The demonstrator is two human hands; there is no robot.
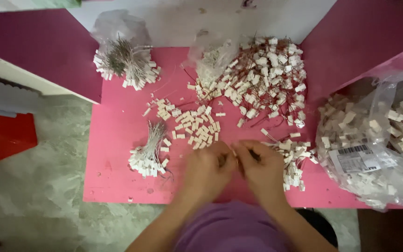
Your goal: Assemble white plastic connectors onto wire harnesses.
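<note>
Both hands meet near the pink table's [117, 140] front edge: left hand [207, 170] and right hand [262, 168] grips pinching one small white plastic connector [233, 152]. Loose white connector pile [197, 128] just behind; clear bag [374, 140] at right edge.

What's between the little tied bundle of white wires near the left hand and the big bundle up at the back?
In the head view, mostly bare pink table separates the small wire bundle from the big wire bundle; a few loose white connectors lie just right of that line.

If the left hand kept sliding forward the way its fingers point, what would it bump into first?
Probably the loose little white connectors lying just ahead of the left hand on the pink table. The hand's height above the table is unclear.
</note>
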